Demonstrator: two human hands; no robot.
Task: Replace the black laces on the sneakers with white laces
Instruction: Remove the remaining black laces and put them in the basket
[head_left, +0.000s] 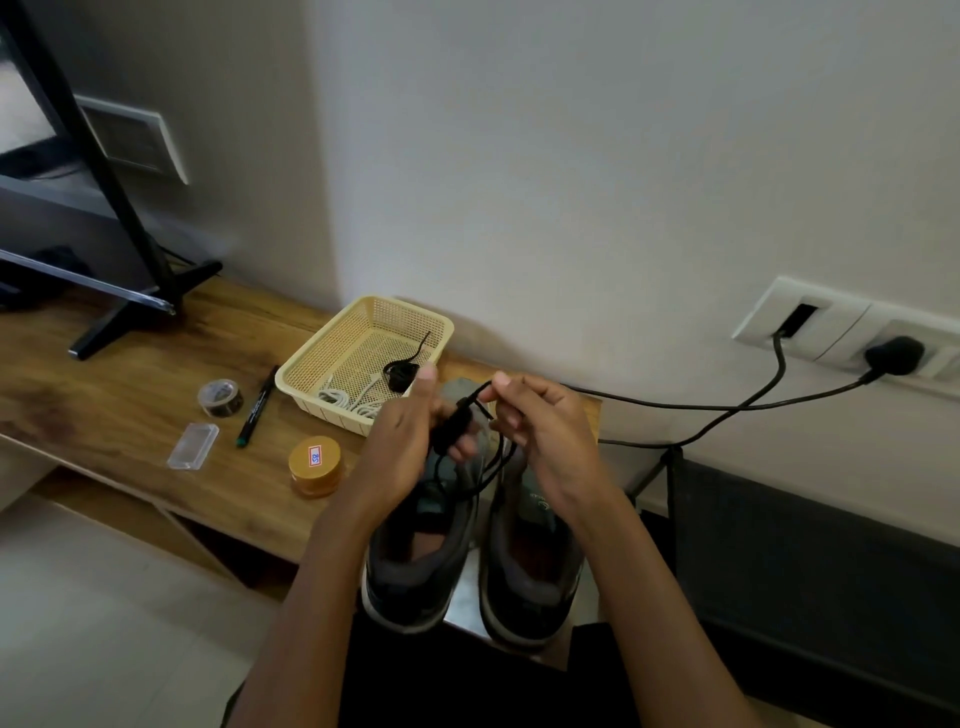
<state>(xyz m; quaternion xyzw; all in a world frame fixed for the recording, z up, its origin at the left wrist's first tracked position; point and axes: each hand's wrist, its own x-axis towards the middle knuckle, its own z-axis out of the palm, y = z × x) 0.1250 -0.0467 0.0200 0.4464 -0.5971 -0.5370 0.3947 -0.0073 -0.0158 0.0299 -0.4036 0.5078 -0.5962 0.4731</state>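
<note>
Two grey and black sneakers stand side by side in front of me, the left sneaker (415, 566) and the right sneaker (535, 577), heels toward me. Above them my left hand (405, 447) holds a bundle of black lace (457, 426), and my right hand (540, 431) pinches its upper end between thumb and fingers. Loose loops of the lace hang down between my hands onto the shoes. A cream mesh basket (311, 371) behind my hands holds white laces (348, 397) and a coiled black lace (400, 374).
On the wooden table (104, 395) lie a tape roll (221, 398), a black marker (257, 408), a clear plastic case (193, 446) and a yellow-lidded jar (316, 465). A TV stand (135, 306) sits at the left. Black cables (727, 410) run to wall sockets at the right.
</note>
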